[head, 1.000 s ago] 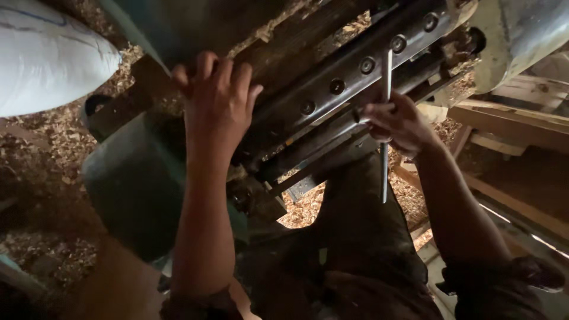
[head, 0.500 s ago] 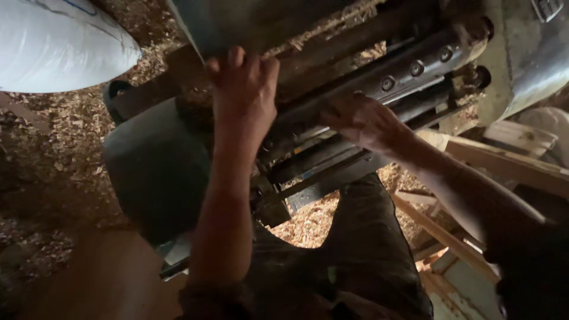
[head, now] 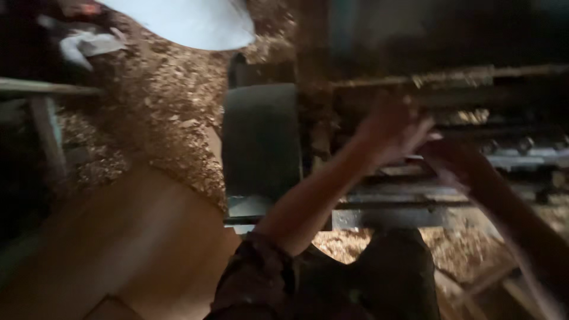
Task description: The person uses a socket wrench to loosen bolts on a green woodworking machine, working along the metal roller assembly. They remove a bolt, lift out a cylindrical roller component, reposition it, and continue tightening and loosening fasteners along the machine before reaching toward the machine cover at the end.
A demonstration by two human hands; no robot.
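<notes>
Nearest, at the bottom edge, a dark patterned sleeve (head: 255,278) and a dark trouser leg (head: 391,272) show, with pale wood shavings (head: 160,118) strewn over the floor beside them and a smooth brown board (head: 130,237) lying at the lower left. Two hands reach up from here. The left hand (head: 394,127) rests with its fingers spread wide against the dusty woodworking machine (head: 415,201); the right hand (head: 459,166) is just beside it, over the machine's metal bars, but it is too blurred to tell whether it grips anything or lies open. A dark green rounded cover (head: 261,142) sits on the machine's left side, touching the shavings. Farther off, one large white sack (head: 189,21) lies at the top edge, plain and bulging, and a crumpled white rag (head: 89,44) lies in the dark top-left corner. The room is dim and the view smeared
</notes>
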